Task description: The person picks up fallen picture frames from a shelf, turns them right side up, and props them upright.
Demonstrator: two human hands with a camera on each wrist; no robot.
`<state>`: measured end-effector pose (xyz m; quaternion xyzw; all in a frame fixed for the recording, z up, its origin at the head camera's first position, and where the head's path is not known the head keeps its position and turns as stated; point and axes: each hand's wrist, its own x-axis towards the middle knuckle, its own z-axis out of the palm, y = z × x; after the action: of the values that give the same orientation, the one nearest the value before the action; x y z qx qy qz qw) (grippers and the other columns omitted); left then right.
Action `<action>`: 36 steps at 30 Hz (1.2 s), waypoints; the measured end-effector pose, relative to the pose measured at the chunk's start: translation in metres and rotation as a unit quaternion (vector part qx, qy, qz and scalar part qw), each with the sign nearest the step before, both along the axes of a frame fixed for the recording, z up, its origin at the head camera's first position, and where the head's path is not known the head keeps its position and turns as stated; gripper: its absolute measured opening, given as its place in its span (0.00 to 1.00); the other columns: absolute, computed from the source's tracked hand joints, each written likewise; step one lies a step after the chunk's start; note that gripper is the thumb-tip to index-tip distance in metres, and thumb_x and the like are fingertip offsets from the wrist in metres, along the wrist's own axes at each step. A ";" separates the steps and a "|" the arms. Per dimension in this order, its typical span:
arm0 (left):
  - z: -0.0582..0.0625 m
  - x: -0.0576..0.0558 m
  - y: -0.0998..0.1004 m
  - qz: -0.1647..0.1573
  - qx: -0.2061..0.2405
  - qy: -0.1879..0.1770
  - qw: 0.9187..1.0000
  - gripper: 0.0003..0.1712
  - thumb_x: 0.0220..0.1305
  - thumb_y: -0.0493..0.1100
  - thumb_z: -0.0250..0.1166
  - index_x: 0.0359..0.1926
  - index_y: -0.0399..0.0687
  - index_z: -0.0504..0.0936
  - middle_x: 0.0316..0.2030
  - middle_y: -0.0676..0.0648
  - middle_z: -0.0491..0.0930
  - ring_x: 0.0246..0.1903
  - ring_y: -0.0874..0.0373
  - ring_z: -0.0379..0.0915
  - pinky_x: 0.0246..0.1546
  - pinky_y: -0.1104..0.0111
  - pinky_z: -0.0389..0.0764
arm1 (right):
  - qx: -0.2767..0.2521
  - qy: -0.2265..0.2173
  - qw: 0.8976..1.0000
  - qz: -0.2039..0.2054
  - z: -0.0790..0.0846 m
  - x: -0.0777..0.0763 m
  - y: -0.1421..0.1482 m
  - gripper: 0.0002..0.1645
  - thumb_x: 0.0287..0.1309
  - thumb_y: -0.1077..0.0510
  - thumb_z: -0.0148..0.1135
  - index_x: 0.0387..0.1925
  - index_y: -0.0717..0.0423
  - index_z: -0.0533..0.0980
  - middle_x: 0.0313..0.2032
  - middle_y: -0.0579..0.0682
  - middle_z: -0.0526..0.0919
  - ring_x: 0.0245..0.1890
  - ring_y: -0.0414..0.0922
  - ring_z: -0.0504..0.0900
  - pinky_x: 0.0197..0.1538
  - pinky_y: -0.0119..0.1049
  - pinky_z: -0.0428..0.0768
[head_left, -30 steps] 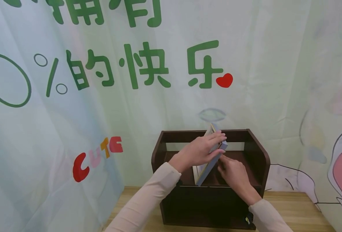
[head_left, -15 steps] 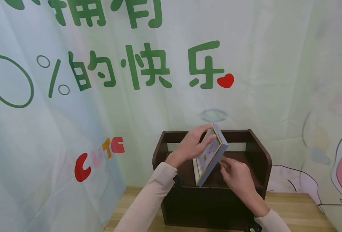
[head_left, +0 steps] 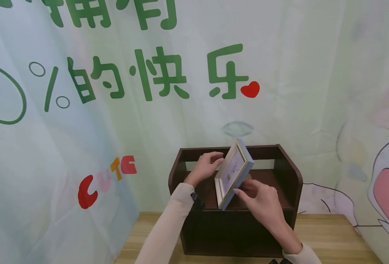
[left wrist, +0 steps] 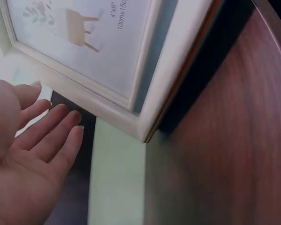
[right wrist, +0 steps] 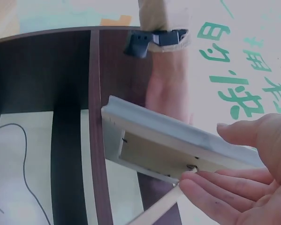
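A picture frame (head_left: 234, 172) with a pale blue outer edge stands tilted on the upper shelf of a dark brown desktop rack (head_left: 288, 183). Its printed insert (left wrist: 84, 42) shows a small chair. To its left, my left hand (head_left: 205, 169) is apart from the frame, fingers loosely bent and holding nothing. My right hand (head_left: 263, 201) is at the right side, thumb by the frame's edge and fingers behind it. From the right wrist, those fingers lie fairly straight, fingertips right at the support leg (right wrist: 154, 208) on the frame's back (right wrist: 154, 157).
The rack stands on a wood-grain table (head_left: 326, 234). Its lower compartment (head_left: 230, 233) is dark. Behind hangs a pale printed curtain (head_left: 296, 91) with green lettering. A dark cable (right wrist: 26, 168) shows in the right wrist view.
My left hand has come off the frame's face and top edge and moved left. The right thumb has come to the frame's right edge. The frame stays tilted on the shelf.
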<state>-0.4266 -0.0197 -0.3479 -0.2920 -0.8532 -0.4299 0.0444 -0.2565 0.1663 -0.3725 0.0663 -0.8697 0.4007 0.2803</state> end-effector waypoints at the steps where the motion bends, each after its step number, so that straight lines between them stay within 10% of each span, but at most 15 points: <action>1: -0.002 -0.001 0.000 0.001 0.006 -0.010 1.000 0.24 0.81 0.49 0.57 0.71 0.47 0.77 0.67 0.42 0.81 0.66 0.45 0.79 0.61 0.52 0.85 | -0.003 0.004 1.000 -0.001 -0.001 -0.002 -0.003 0.20 0.60 0.51 0.78 0.49 0.58 0.87 0.41 0.55 0.94 0.37 0.48 0.94 0.38 0.40 0.90; 10: -0.012 -0.009 0.004 -0.012 0.036 -0.038 0.999 0.23 0.82 0.47 0.56 0.71 0.45 0.78 0.68 0.40 0.79 0.67 0.43 0.78 0.62 0.51 0.83 | -0.011 0.021 0.999 -0.032 -0.002 -0.010 -0.019 0.15 0.61 0.50 0.77 0.39 0.58 0.90 0.32 0.54 0.94 0.30 0.46 0.92 0.25 0.29 0.76; 36: -0.028 -0.011 -0.009 0.013 0.097 -0.066 0.993 0.17 0.77 0.45 0.64 0.58 0.41 0.87 0.53 0.38 0.89 0.50 0.50 0.88 0.52 0.58 0.89 | -0.042 0.006 0.998 -0.041 -0.004 -0.014 -0.006 0.17 0.60 0.49 0.78 0.41 0.60 0.89 0.33 0.56 0.93 0.27 0.43 0.89 0.25 0.29 0.77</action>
<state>-0.4374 -0.0291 -0.3758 -0.2467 -0.8120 -0.5285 0.0217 -0.2710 0.1606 -0.3764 0.0208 -0.8524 0.4248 0.3043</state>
